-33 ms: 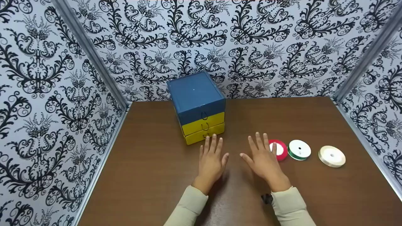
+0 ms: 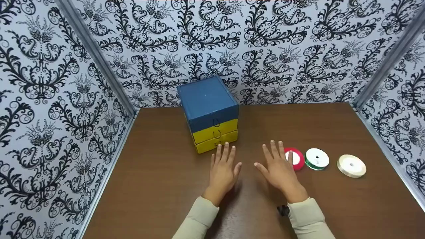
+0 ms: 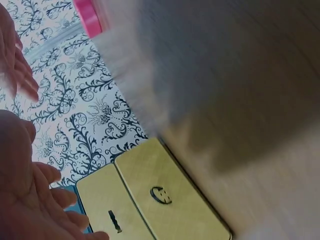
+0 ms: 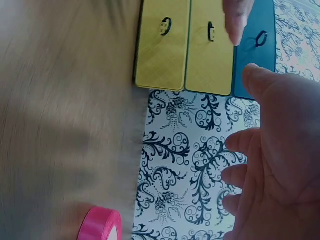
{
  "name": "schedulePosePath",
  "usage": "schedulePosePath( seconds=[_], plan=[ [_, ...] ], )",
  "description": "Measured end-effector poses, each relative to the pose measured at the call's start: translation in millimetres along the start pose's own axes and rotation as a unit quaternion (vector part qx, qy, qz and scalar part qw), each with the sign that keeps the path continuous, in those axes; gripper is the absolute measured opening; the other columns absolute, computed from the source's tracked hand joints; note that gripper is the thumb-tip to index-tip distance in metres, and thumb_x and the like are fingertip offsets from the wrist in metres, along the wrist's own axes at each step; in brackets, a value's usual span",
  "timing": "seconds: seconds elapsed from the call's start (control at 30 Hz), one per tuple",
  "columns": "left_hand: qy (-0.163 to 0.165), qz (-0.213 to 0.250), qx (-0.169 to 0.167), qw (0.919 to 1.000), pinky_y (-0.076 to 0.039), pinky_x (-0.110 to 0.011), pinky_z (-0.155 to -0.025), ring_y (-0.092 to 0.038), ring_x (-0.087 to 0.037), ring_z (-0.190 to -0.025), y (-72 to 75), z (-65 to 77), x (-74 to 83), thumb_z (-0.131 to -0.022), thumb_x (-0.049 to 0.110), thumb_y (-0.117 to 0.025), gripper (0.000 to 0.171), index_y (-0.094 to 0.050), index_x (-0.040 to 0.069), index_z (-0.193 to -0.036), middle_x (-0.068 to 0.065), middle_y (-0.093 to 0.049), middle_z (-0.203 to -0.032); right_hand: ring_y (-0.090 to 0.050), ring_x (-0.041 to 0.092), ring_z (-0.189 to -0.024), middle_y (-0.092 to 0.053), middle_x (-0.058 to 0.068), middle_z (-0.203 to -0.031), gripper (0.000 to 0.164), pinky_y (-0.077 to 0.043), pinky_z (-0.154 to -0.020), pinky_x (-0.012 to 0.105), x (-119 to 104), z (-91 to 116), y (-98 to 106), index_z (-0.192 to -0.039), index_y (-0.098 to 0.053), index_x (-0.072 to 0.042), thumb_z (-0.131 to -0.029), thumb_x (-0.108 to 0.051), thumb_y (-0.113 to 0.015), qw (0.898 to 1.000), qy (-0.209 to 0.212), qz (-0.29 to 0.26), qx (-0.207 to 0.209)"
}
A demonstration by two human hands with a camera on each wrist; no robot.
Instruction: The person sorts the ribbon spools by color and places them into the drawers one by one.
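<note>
head: hands [image 2: 280, 171] (probably) above table [image 2: 156, 186]

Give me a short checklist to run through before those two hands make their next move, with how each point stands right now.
1. Left hand free: ok, fingers straight, nothing in its grip.
2. Right hand free: ok, also holding nothing.
3. Blue drawer, upper yellow drawer and lower yellow drawer closed: ok, all look shut.
4. Drawer contents known: cannot tell, the insides are hidden.
5. Red ribbon spool in full head-camera view: not ok, the right hand partly covers it.
6. Green ribbon spool and cream ribbon spool lying flat: ok, both on the table.
</note>
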State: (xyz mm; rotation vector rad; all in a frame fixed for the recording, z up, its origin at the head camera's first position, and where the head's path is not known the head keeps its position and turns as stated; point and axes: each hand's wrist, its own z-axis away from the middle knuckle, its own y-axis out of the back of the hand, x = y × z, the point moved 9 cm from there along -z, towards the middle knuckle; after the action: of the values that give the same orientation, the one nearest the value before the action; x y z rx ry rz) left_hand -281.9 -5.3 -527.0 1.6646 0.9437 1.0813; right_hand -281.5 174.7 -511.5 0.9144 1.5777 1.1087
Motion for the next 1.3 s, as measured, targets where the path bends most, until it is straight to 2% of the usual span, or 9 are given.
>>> schedulePosePath(
  seconds=[0.2, 0.37, 0.53, 0.67, 0.8, 0.87, 0.97, 1.1, 1.3],
  plan=[
    [-0.023, 0.112, -0.082, 0.99, -0.02, -0.053, -0.118, -0.017, -0.032, -0.149, 12.6, 5.0, -17.6, -0.105, 0.053, -0.036, 0.065, -0.031, 0.013, -0.157, -0.011, -0.025, -0.161, -0.005, 0.045, -0.148, -0.017, 0.023, -0.161, 0.08, -0.003, -0.113, 0.068, 5, -8, 7, -0.154, -0.035, -0.004, -0.096, -0.055, -0.056, 0.999, 0.023, -0.025, -0.026],
    [0.062, 0.257, -0.247, 0.9321, -0.039, -0.061, -0.104, -0.047, -0.039, -0.131, 9.5, 9.5, -75.8, -0.103, 0.061, -0.032, 0.071, -0.044, 0.009, -0.15, -0.019, -0.051, -0.144, -0.016, 0.046, -0.146, -0.024, 0.023, -0.159, 0.07, -0.015, -0.113, 0.066, 3, -17, 19, -0.152, -0.037, -0.003, -0.1, -0.046, -0.055, 0.976, 0.053, -0.192, -0.083],
    [0.175, 0.315, -0.277, 0.891, -0.051, -0.057, -0.085, -0.06, -0.032, -0.104, 4.8, -16.7, -175.8, -0.088, 0.083, -0.032, 0.095, -0.048, 0.01, -0.147, -0.014, -0.059, -0.131, -0.032, 0.042, -0.141, -0.039, 0.019, -0.153, 0.055, -0.026, -0.113, 0.061, -18, -40, 26, -0.148, -0.044, -0.005, -0.105, -0.039, -0.048, 0.914, 0.082, -0.36, -0.169],
    [0.231, 0.354, -0.236, 0.875, -0.052, -0.047, -0.085, -0.054, -0.025, -0.075, 61.5, -42.5, -186.2, -0.086, 0.086, -0.03, 0.099, -0.053, 0.001, -0.133, -0.014, -0.061, -0.096, -0.04, 0.04, -0.136, -0.044, 0.021, -0.148, 0.051, -0.029, -0.113, 0.057, -41, -63, 22, -0.146, -0.043, 0.001, -0.108, -0.034, -0.041, 0.832, 0.101, -0.48, -0.259],
    [0.298, 0.463, -0.212, 0.8072, -0.039, -0.053, -0.108, -0.049, -0.042, -0.126, 117.9, -62.1, -155.2, -0.098, 0.067, -0.037, 0.09, -0.028, -0.006, -0.151, -0.034, -0.043, -0.141, -0.044, 0.039, -0.135, -0.046, 0.019, -0.147, 0.054, -0.03, -0.113, 0.054, -55, -92, 9, -0.146, -0.043, 0.0, -0.107, -0.038, -0.043, 0.781, 0.073, -0.535, -0.313],
    [0.325, 0.513, -0.203, 0.7685, -0.031, -0.051, -0.113, -0.023, -0.044, -0.144, 122.8, -75.6, -149.6, -0.101, 0.06, -0.039, 0.088, -0.006, 0.002, -0.158, -0.029, -0.01, -0.16, -0.042, 0.04, -0.135, -0.045, 0.02, -0.148, 0.056, -0.03, -0.114, 0.053, -59, -107, 3, -0.147, -0.041, 0.001, -0.106, -0.038, -0.044, 0.768, 0.049, -0.551, -0.324],
    [0.363, 0.551, -0.192, 0.7266, -0.035, -0.043, -0.112, -0.031, -0.036, -0.142, 119.0, -91.6, -147.1, -0.1, 0.06, -0.042, 0.086, -0.009, 0.009, -0.16, -0.025, -0.016, -0.16, -0.039, 0.044, -0.136, -0.039, 0.023, -0.151, 0.058, -0.03, -0.114, 0.053, -66, -125, -6, -0.148, -0.037, 0.003, -0.107, -0.036, -0.044, 0.74, 0.021, -0.583, -0.334],
    [0.378, 0.519, -0.18, 0.7455, -0.043, -0.042, -0.106, -0.042, -0.033, -0.133, 112.3, -102.5, -152.9, -0.096, 0.063, -0.048, 0.088, -0.017, 0.009, -0.159, -0.024, -0.028, -0.155, -0.037, 0.045, -0.137, -0.035, 0.024, -0.153, 0.055, -0.027, -0.114, 0.057, -85, -142, -21, -0.147, -0.038, 0.004, -0.107, -0.033, -0.044, 0.69, -0.003, -0.637, -0.344],
    [0.382, 0.473, -0.151, 0.7797, -0.044, -0.043, -0.106, -0.048, -0.034, -0.131, 107.4, -107.1, -153.6, -0.098, 0.051, -0.056, 0.079, -0.03, -0.002, -0.151, -0.02, -0.042, -0.148, -0.04, 0.04, -0.137, -0.039, 0.02, -0.153, 0.051, -0.021, -0.115, 0.061, -107, -153, -32, -0.144, -0.042, 0.003, -0.106, -0.032, -0.042, 0.652, -0.009, -0.668, -0.359]
  ],
)
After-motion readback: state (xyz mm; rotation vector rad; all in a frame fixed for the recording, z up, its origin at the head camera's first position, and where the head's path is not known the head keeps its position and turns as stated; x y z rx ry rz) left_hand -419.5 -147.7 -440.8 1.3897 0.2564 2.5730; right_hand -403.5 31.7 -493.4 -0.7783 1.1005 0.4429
